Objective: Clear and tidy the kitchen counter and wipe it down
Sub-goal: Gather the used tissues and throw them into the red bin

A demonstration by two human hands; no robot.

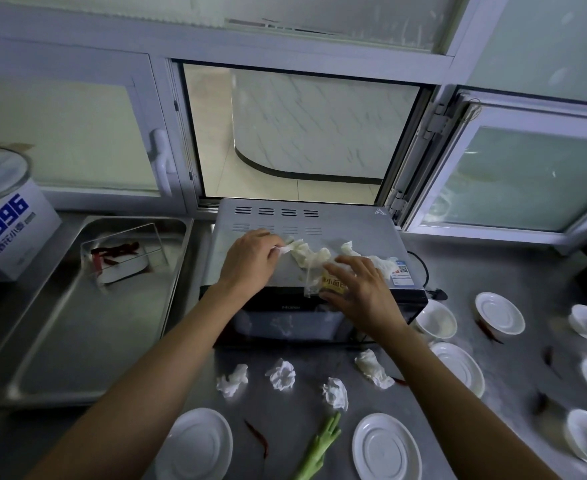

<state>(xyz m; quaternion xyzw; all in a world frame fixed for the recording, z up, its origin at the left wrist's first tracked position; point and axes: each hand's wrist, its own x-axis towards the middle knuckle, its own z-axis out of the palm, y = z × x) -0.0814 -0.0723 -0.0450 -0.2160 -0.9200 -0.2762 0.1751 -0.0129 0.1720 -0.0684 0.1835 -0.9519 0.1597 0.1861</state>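
The table (337, 445) of steel is strewn with crumpled tissues (281, 374), white saucers (198, 445), a red chilli (257, 439) and a green stalk (321, 448). On it stands a microwave (320, 271), both hands up on its top. The left hand (250, 259) pinches one end of a white tissue wad (307, 254). The right hand (358, 289), fingers spread, rests on a clear snack wrapper (323, 285). A steel tray (77, 323) sits to the left.
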